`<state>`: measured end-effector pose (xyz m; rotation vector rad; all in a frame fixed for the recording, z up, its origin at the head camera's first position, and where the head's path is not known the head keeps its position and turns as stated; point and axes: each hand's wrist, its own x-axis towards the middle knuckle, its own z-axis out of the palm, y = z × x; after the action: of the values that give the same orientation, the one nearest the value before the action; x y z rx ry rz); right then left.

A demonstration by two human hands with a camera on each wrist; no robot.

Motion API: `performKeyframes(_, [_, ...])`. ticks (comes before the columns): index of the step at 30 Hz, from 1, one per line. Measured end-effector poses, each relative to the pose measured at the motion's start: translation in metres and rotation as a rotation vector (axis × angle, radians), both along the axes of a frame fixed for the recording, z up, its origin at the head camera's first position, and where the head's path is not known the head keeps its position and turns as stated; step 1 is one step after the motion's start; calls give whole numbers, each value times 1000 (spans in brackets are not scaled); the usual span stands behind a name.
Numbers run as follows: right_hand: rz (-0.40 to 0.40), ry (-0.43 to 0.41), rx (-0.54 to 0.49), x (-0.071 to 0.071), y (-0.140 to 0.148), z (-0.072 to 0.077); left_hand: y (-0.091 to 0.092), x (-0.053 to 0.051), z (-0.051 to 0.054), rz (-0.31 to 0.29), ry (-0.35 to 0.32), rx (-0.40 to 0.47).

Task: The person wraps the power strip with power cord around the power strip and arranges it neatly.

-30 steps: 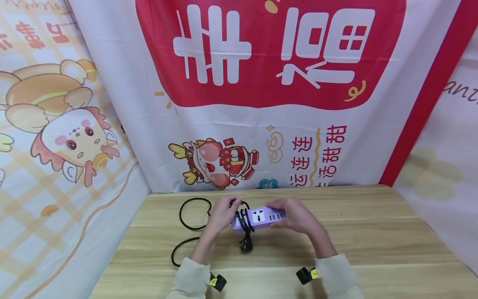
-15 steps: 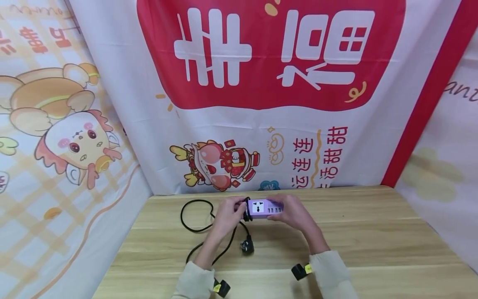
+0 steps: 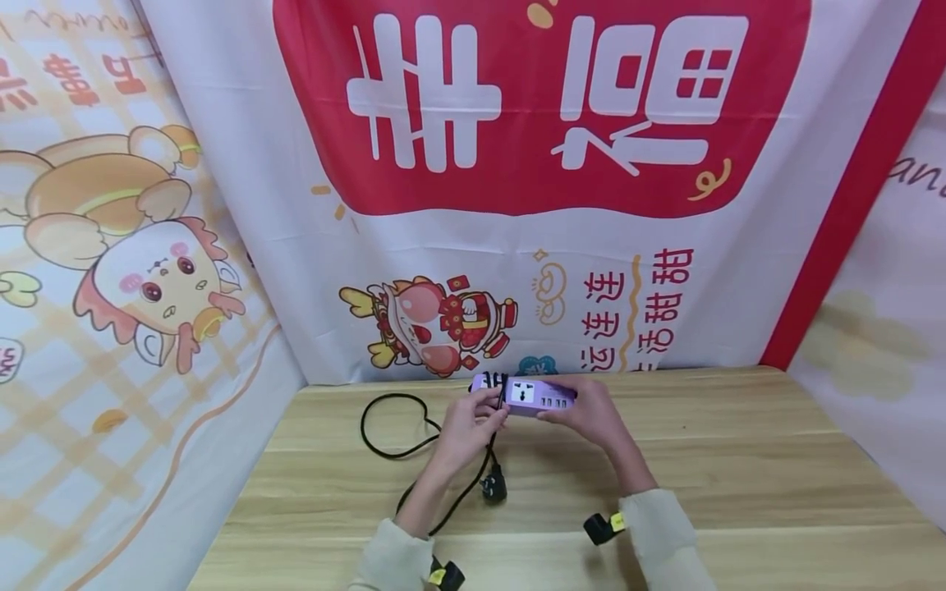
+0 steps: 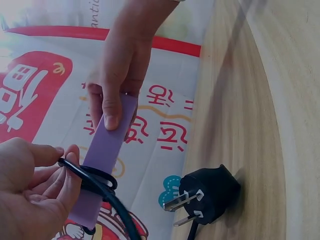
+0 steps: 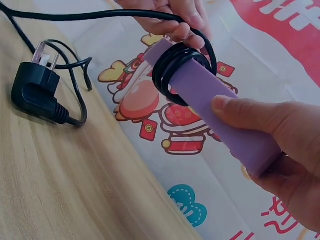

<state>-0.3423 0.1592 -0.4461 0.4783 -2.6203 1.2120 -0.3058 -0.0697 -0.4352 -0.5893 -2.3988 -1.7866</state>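
Note:
A purple power strip (image 3: 543, 396) with a white socket and several USB ports is held up over the far part of the table. My right hand (image 3: 589, 408) grips its right end, thumb along one side in the right wrist view. Several turns of black cord (image 5: 172, 70) wrap its other end. My left hand (image 3: 469, 427) pinches the running cord beside those turns, seen close in the left wrist view. From there the cord hangs down toward the table. The black plug (image 3: 493, 484), prongs showing, lies on the wood below the hands.
A loose loop of cord (image 3: 364, 427) lies on the wooden table (image 3: 702, 460) left of the hands. Printed cloth (image 3: 443, 238) hangs behind the table's far edge and along both sides. A black wrist camera (image 3: 602, 529) sits at each sleeve.
The left hand has drawn the cord around the strip's left end and now stands at its near side. The strip has risen and tilted since a second ago. The right hand keeps its grip.

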Motion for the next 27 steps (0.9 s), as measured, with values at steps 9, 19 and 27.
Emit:
performKeyframes(9, [-64,-23,-48,-1,1,-1,6,6,-4,-18,17,13])
performKeyframes(19, [-109,-57,-131,-3,8,-1,13,5,-14,-15,-38,108])
performKeyframes(27, [-129,-117,-196,-3,16,1,12,3,-22,-148,-147,2])
